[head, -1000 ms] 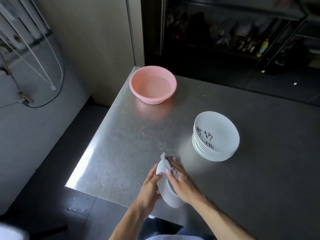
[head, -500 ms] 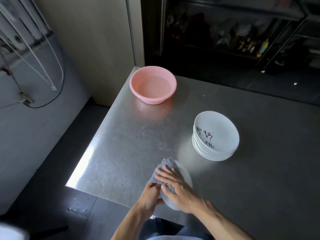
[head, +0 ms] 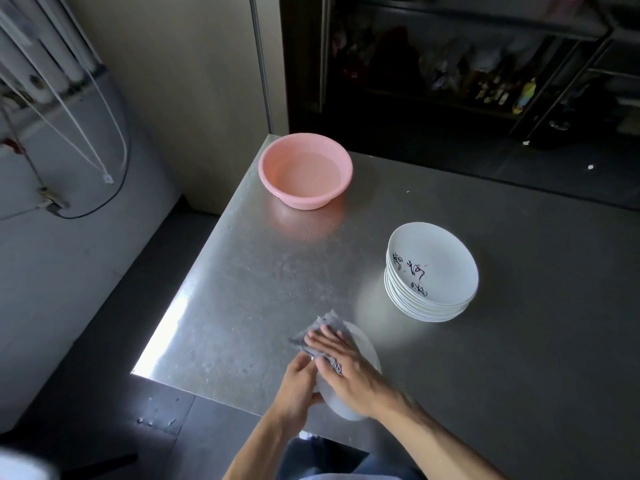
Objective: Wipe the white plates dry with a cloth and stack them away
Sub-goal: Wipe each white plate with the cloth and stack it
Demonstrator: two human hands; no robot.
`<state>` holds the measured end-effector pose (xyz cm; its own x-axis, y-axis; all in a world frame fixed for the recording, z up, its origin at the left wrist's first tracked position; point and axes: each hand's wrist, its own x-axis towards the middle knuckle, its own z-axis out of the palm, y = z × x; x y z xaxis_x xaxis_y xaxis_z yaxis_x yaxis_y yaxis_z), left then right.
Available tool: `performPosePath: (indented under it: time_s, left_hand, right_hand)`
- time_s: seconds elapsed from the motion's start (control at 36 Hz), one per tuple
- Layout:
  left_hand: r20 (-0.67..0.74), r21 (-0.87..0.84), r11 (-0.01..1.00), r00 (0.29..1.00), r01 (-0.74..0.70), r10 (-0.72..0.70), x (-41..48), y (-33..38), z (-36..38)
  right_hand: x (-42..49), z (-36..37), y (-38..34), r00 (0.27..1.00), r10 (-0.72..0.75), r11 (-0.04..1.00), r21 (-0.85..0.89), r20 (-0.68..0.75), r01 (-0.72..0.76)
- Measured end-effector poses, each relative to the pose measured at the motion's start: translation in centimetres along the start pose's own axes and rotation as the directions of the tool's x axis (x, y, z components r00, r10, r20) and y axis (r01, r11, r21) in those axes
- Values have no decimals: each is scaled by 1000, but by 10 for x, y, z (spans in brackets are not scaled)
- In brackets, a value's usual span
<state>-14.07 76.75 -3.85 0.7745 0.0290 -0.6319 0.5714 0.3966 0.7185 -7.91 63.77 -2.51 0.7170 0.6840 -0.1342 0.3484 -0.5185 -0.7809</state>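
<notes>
Head view: a steel table [head: 242, 289] fills the middle. A pink basin [head: 301, 199] holding water stands at its far left corner. A stack [head: 433, 268] of white plates sits toward the right, well apart from the basin, and the top plate has dark writing inside. One plate [head: 369, 353] is held tilted over the near edge of the table, near the stack but apart from it. The left hand [head: 298, 386] grips its near rim with curled fingers. The right hand [head: 349, 368] lies flat, fingers straight, pressing a grey cloth [head: 325, 322] against the plate's far side.
</notes>
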Motion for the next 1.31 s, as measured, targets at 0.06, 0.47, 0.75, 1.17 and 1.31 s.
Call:
performPosePath:
  time_s: [0.06, 0.47, 0.75, 1.17, 1.31]
  left_hand:
    - [2, 1, 1000, 1000, 0, 0, -3, -3, 0]
    - [36, -65, 997, 999, -37, 39, -1, -10, -4]
    - [20, -59, 998, 999, 28, -27, 2, 6, 0]
    - [-148, -177, 983, 987, 44, -70, 5, 11, 6]
    - [-154, -230, 973, 987, 17, -53, 18, 21, 11]
  right_hand:
    - [3, -1, 10, 1000, 22, 998, -62, -1, -22]
    - [-11, -2, 14, 991, 67, 998, 13, -116, -66]
    - [2, -6, 3, 932, 313, 947, 139, -183, -290]
    - [-17, -5, 29, 947, 301, 936, -155, -113, -316]
    - [-33, 8, 5, 995, 97, 914, -392, -29, -101]
